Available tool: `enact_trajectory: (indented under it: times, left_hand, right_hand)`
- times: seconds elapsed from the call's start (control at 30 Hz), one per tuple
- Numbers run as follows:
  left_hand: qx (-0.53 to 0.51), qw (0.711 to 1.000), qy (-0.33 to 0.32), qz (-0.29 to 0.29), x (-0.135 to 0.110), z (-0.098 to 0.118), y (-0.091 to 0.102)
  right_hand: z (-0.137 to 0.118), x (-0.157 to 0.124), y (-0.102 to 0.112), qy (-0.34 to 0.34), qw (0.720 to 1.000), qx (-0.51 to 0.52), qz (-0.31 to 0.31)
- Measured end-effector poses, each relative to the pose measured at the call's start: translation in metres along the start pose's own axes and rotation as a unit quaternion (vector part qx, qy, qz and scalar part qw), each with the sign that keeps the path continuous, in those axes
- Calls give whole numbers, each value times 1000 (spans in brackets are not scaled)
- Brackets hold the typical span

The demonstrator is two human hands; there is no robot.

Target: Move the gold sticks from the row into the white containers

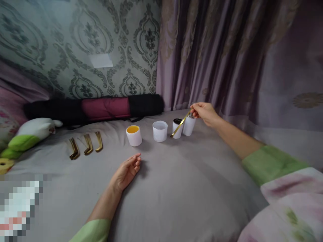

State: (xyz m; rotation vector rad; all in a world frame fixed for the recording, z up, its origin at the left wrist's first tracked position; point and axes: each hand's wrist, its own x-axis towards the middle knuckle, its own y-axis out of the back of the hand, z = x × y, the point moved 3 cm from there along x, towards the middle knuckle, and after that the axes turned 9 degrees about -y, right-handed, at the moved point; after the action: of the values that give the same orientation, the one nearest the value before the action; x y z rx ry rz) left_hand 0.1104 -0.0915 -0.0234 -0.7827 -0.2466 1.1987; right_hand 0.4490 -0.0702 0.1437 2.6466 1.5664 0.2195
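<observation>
My right hand (204, 113) pinches the upper end of a slim gold utensil (182, 123) that slants down to the left. Its lower tip, too small to tell as fork or spoon, hangs in front of a narrow white container with a dark inside (177, 131). Just below that hand stands another narrow white container (188, 126), its top partly hidden by the fingers. To the left are a wide white cup (159, 132) and a white cup with an orange inside (134, 137). My left hand (127, 171) rests near the orange one, fingers loosely curled, holding nothing.
Three bundles of gold cutlery (87, 144) lie on the grey sheet (176, 188) at left. Beside them is a white and green plush toy (30, 132). A black and maroon roll (106, 107) runs along the patterned wall. Purple curtains (214, 60) hang behind at right.
</observation>
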Motion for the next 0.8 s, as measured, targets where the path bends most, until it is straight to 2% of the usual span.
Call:
enact_trajectory:
  times: [0.2, 0.43, 0.57, 0.67, 0.8]
  left_hand:
    - [-69, 996, -6, 59, -9, -4, -10]
    - [-198, 974, -7, 108, -18, -19, -24]
    - [-257, 961, 9, 101, -17, -31, -39]
    - [-298, 950, 7, 90, -16, -38, -48]
    - [-330, 941, 5, 76, -17, -46, -50]
  right_hand:
    - [-30, 24, 17, 27, 998, -42, 39]
    - [-52, 48, 11, 68, 996, -47, 42]
    - [-51, 63, 5, 86, 991, -92, 41]
    - [-45, 72, 1, 107, 980, -168, 30]
    - [-34, 80, -4, 119, 963, -242, -6]
